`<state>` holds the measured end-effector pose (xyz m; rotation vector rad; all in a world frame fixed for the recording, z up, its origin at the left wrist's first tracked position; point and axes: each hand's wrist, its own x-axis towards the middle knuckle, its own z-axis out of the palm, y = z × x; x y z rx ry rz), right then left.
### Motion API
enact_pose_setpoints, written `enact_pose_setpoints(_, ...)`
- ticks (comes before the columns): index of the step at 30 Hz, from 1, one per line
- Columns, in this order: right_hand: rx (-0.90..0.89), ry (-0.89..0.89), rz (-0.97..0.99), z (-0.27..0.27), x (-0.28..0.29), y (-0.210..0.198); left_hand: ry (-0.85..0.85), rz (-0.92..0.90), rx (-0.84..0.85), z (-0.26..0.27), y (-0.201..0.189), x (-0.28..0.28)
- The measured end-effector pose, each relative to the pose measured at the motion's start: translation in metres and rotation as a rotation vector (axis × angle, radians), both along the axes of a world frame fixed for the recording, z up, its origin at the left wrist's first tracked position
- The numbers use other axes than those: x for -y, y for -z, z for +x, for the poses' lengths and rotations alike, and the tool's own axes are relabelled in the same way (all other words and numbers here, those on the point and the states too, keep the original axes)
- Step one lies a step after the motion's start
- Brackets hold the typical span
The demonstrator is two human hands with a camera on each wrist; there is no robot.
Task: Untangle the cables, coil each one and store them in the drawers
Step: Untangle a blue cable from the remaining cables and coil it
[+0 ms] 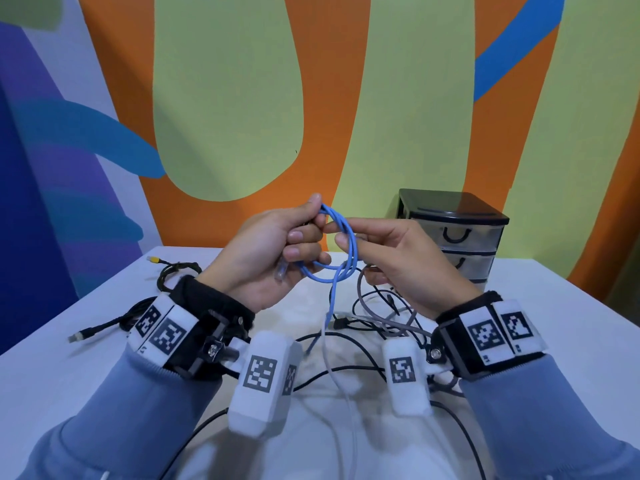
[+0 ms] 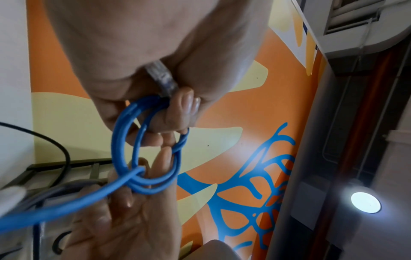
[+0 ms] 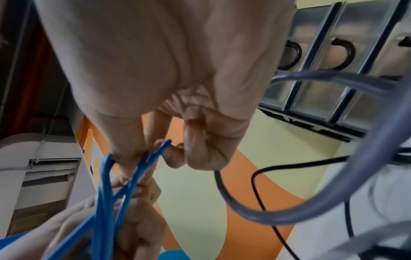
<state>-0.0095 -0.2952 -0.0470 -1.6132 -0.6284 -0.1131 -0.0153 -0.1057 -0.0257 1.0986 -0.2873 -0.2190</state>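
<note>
1. So: blue cable (image 1: 341, 242) held up in mid-air above the table (image 1: 554, 306), a few loops already made, standing roughly upright between both hands.
2. Left hand (image 1: 273, 258) curled round the loops, clear plug end tucked against the palm.
3. Right hand (image 1: 398, 258) pinching the loops' right side, thumb and forefinger.
4. Loose tail dropping straight down into the tangle (image 1: 377, 323); probably gets fed up by the right hand.
5. Drawers (image 1: 457, 237) behind, nearer the right hand.

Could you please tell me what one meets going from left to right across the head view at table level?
Black cable → left hand → blue cable → right hand → drawer unit.
</note>
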Motion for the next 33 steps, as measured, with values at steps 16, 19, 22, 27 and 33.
enact_pose_setpoints(16, 0.023, 0.092, -0.060, 0.001, 0.010, -0.002, -0.173, 0.152, 0.212, 0.003, 0.003, -0.002)
enact_pose_setpoints(19, 0.054, 0.157, -0.174, 0.002, 0.010, -0.002, -0.181, 0.199, 0.232, 0.004, 0.004, -0.003)
enact_pose_setpoints(22, -0.084, 0.034, -0.029, -0.001, 0.003, -0.003, -0.130, 0.081, 0.188, 0.002, 0.002, -0.002)
enact_pose_setpoints(27, -0.308, -0.286, 0.418, -0.010, -0.005, -0.005, -0.012, -0.191, 0.110, 0.003, -0.003, -0.003)
enact_pose_setpoints(33, -0.354, -0.273, 0.660, -0.008, -0.020, -0.002, -0.035, -0.193, 0.103, 0.001, -0.005, -0.004)
